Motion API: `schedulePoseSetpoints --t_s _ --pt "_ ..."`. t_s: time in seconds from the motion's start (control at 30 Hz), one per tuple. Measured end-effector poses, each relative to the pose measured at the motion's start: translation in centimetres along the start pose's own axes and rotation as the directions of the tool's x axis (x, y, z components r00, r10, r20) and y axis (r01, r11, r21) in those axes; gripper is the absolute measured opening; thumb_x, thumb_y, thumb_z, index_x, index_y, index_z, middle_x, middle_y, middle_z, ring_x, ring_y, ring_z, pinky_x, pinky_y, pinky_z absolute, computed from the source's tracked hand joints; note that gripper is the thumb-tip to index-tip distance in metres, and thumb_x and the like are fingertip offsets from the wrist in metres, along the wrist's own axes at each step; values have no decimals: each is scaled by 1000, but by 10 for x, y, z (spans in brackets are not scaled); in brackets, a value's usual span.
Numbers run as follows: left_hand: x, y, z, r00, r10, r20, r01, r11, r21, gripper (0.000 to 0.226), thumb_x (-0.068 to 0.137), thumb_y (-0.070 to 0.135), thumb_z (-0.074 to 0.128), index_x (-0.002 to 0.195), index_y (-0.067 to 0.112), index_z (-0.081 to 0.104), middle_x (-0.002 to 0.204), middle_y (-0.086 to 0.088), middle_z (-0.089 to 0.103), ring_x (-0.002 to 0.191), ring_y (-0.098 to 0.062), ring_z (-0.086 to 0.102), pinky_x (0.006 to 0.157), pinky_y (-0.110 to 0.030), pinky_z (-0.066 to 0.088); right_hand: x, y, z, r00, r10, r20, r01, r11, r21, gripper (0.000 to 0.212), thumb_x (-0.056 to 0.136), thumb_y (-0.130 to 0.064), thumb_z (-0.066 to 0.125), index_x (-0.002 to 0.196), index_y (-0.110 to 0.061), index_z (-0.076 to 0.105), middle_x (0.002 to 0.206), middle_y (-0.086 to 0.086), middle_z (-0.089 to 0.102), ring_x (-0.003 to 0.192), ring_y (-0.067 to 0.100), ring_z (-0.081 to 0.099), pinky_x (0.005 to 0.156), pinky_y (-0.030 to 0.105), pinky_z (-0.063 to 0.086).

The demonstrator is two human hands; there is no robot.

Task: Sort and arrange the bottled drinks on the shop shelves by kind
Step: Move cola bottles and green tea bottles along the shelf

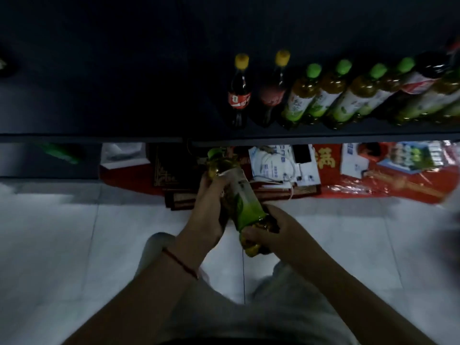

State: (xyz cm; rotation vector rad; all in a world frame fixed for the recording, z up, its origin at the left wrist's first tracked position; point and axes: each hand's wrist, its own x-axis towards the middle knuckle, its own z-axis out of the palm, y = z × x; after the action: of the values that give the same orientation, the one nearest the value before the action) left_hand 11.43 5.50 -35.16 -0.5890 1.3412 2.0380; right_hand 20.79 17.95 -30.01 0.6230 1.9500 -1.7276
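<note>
A green-capped tea bottle [242,197] with a green and white label is held in front of me over the floor, cap end pointing at the shelf. My left hand [209,207] grips its upper body. My right hand [270,230] grips its base. On the dark shelf [99,135] above stand two yellow-capped cola bottles [239,95] with red labels. To their right runs a row of several green-capped tea bottles [301,98]. A larger dark bottle with a red and white label [423,78] stands among them at the far right.
Below the shelf lie red paper [388,185], white boxes with cables [281,165], a phone [301,153] and dark flat boxes [169,170]. A green object [61,153] lies in shadow at the lower left. White floor tiles [62,245] spread below my arms.
</note>
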Motion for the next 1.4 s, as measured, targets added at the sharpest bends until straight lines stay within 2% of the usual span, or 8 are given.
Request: schedulePoseSetpoints --t_s 0.2,0.33,0.53,0.7,0.83,0.97,1.2,1.4 --pt "-157 81 67 978 -144 150 125 984 130 46 98 42 46 130 12 60 110 -13 69 100 -29 67 78 -38 56 -176 -114 -34 979 -154 -136 34 774 -633 69 73 -72 58 131 -46 33 110 -24 50 94 1 53 77 20 46" --pt "-225 113 111 971 -24 240 -28 977 212 50 91 35 61 137 19 51 127 -17 63 112 -34 64 86 -45 56 -237 -148 -85 991 -124 50 128 986 -108 41 73 -52 72 109 -37 59 95 -13 71 83 6 68 68 18 54" --pt "-289 142 176 901 268 341 -376 873 309 63 77 33 71 133 33 44 121 -7 64 104 -24 69 81 -43 60 -268 -144 -118 951 -133 280 -27 864 503 70 56 -46 78 115 -10 65 115 22 67 105 37 65 82 36 57" --pt "-313 161 200 732 462 500 -679 542 495 74 72 33 80 131 40 37 119 10 59 104 -7 65 78 -22 56 -268 -152 -96 972 -182 150 98 890 446 59 66 -33 81 120 -22 58 103 8 71 94 23 69 79 29 54" --pt "-310 182 198 715 460 527 -698 522 491 88 74 19 83 142 41 31 124 9 61 113 -12 62 91 -34 56 -256 -173 -89 968 -251 10 217 854 473 57 69 -6 78 119 -22 56 99 8 71 86 20 70 73 32 57" --pt "-311 221 185 689 459 561 -724 472 504 106 77 20 81 141 65 9 129 17 59 119 -6 59 96 -36 53 -238 -201 -86 945 -323 -51 321 888 328 75 54 -26 84 122 -31 53 107 -2 71 101 20 68 86 42 56" --pt "-309 353 157 451 557 697 -755 -177 631 99 75 55 75 140 69 1 140 50 22 131 19 30 103 -4 29 -184 -315 -54 785 -580 -216 576 812 -89 68 70 -27 81 129 -40 50 122 -7 64 113 13 61 97 44 49" --pt "-288 480 162 121 474 872 -616 -653 440 77 74 66 65 141 43 36 145 11 43 140 -13 31 112 -52 32 -150 -416 -27 663 -726 -183 731 681 -49 45 83 -17 72 118 -38 55 103 -10 70 92 10 68 77 26 56"
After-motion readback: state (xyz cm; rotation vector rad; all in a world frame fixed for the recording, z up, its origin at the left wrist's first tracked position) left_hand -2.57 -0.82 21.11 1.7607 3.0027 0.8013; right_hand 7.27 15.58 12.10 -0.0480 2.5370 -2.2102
